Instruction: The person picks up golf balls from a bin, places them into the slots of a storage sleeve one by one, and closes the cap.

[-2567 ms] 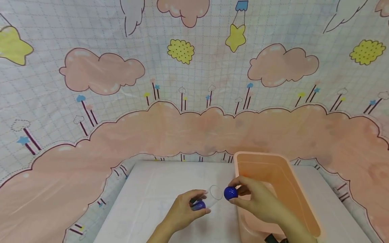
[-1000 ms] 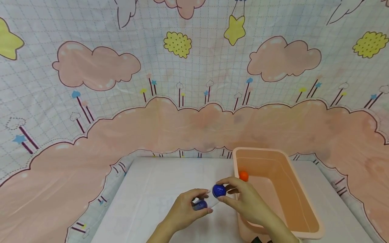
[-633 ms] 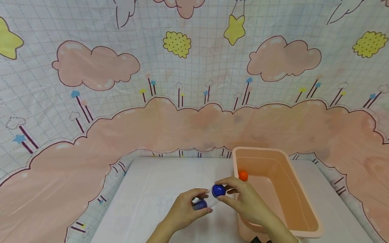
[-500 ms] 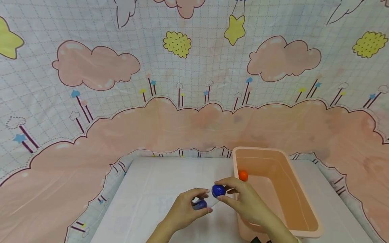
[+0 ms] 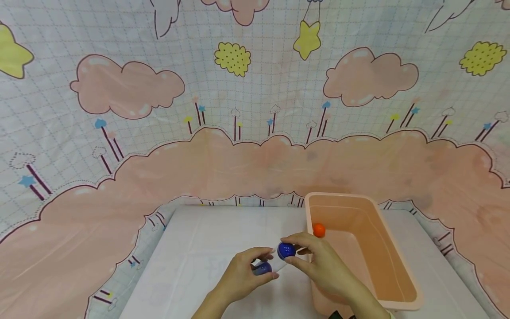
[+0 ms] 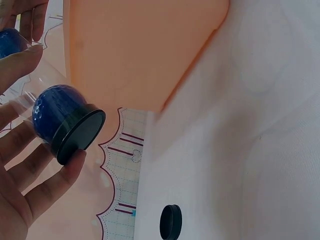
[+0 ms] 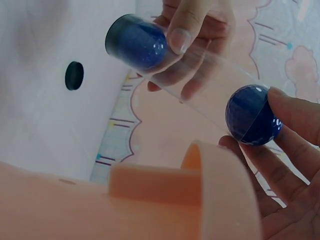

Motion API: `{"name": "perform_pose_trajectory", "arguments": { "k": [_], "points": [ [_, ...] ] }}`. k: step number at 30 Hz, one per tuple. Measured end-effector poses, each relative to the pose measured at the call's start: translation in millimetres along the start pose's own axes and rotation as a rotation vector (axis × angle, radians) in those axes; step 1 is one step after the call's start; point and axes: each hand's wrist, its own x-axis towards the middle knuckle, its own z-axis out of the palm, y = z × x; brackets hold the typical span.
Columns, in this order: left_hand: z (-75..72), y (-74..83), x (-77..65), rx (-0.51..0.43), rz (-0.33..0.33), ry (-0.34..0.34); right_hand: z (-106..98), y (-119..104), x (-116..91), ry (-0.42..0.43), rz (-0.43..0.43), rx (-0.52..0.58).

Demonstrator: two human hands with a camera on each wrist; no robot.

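Observation:
My left hand point(image 5: 243, 277) grips a clear plastic tube point(image 7: 220, 90) tilted above the table. A black cap point(image 6: 82, 132) closes its lower end, and a blue golf ball point(image 7: 146, 46) with a dimpled surface sits inside against that cap. At the tube's other end, my right hand point(image 5: 324, 266) pinches a second blue golf ball point(image 5: 286, 250) between thumb and fingers. In the right wrist view this ball is right at the tube's mouth, the tube's edge line crossing it.
To the right stands a peach plastic tub point(image 5: 398, 248), under the right forearm. An orange ball point(image 5: 319, 230) lies inside near its left wall. A loose black cap point(image 6: 171, 222) is on the white table point(image 5: 207, 239). A printed cloth point(image 5: 255, 173) hangs behind.
Since the oldest frame, my right hand has moved left, bringing its ball to the tube's mouth and uncovering the orange ball. Over the last second both hands have stayed almost still.

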Motion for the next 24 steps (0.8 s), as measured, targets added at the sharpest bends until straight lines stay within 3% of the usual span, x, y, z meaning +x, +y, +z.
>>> {"name": "perform_pose_trajectory", "arguments": {
  "k": [8,16,24],
  "points": [
    [0.4,1.4,-0.9,-0.031,-0.036,-0.02,0.4,-0.4,-1.6,0.0,0.012,-0.023],
    [0.8,-1.4,1.2,0.049,0.048,0.011,4.5,2.2,-2.1,0.059,-0.027,-0.042],
    [0.7,-1.8,0.3,0.041,0.04,0.002,3.8,4.3,-1.7,0.054,-0.046,-0.058]
  ]
}}
